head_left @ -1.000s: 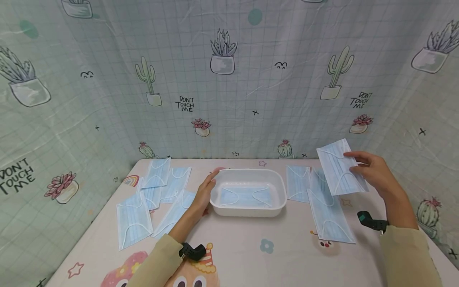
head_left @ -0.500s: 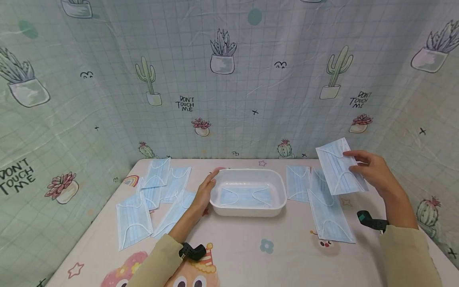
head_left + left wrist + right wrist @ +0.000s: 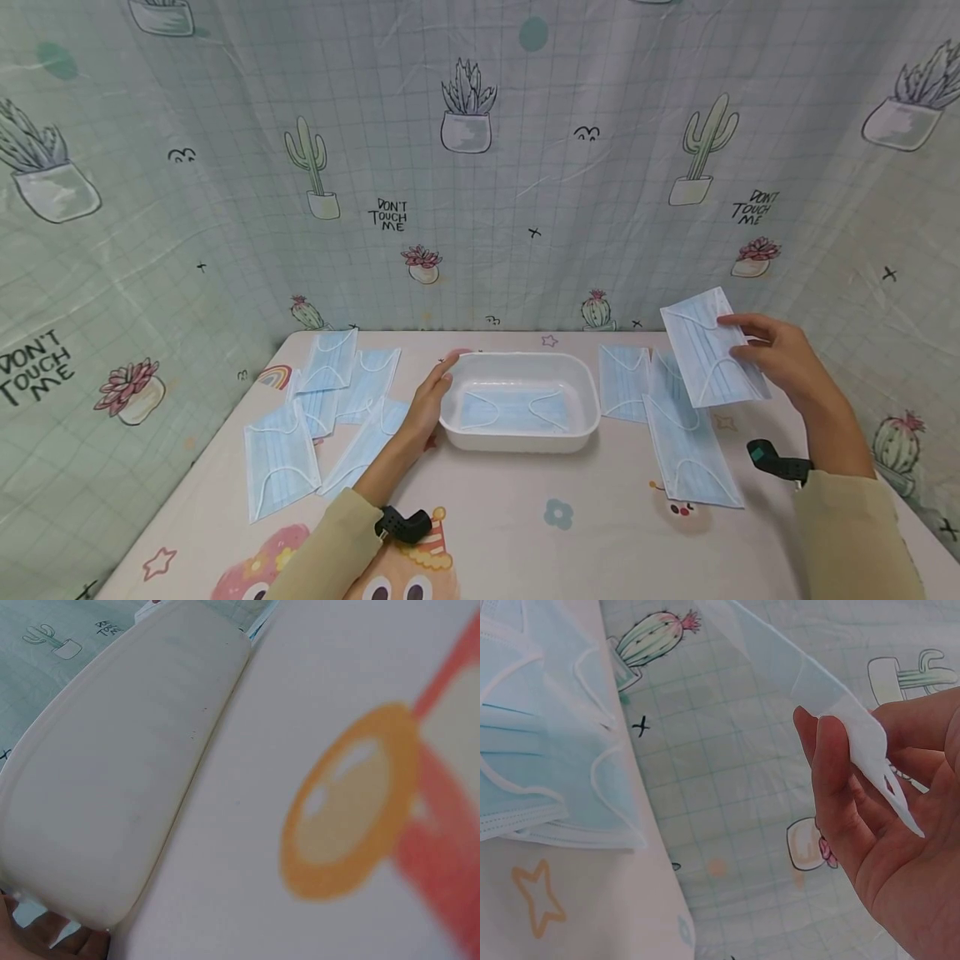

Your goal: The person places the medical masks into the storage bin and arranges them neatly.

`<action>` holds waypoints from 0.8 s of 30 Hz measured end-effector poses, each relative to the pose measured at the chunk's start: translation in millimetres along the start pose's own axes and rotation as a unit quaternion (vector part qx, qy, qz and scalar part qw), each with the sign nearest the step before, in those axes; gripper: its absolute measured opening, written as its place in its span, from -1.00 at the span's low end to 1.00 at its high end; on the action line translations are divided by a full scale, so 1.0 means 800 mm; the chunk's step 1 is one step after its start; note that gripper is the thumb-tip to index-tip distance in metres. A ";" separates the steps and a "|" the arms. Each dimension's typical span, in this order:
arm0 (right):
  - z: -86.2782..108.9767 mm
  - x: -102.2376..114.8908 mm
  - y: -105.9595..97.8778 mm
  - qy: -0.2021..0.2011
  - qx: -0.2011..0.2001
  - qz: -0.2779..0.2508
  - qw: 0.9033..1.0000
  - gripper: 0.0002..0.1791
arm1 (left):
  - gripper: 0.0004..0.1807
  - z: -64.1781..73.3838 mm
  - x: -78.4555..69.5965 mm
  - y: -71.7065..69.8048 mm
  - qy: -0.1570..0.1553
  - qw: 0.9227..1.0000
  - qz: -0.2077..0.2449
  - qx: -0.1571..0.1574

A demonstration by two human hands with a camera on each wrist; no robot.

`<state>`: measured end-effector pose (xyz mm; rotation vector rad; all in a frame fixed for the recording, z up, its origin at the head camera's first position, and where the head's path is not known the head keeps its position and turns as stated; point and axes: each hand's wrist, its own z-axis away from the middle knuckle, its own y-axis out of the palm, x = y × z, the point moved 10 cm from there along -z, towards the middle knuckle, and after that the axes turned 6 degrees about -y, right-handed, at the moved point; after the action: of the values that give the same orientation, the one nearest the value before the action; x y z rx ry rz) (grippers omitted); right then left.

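My left hand (image 3: 423, 408) holds the left end of a white plastic tub (image 3: 517, 444); in the left wrist view its fingers (image 3: 75, 941) lie against the end of the tub below the rim. Inside the tub a pale blue face mask (image 3: 513, 410) lies flat, its ear loops on top. My right hand (image 3: 780, 354) pinches another face mask (image 3: 705, 350) by its right edge, raised above the table at the right. In the right wrist view this mask (image 3: 810, 679) is seen nearly edge-on between thumb and fingers.
Overlapping face masks (image 3: 693, 450) lie right of the tub, below the raised one. Several more masks (image 3: 281, 467) are spread at the left, beside my left forearm. A patterned cloth (image 3: 525, 275) hangs behind the pale printed table (image 3: 600, 550).
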<state>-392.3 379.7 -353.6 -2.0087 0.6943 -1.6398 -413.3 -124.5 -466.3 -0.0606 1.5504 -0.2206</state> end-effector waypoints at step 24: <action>-0.001 0.007 0.003 -0.015 -0.001 0.001 1.000 -0.40 | -0.45 -0.001 0.001 0.000 0.001 1.000 0.001 0.002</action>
<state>-392.3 374.2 -350.6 -2.0298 0.6859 -1.6053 -414.1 -124.8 -466.8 -0.0564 1.5512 -0.2219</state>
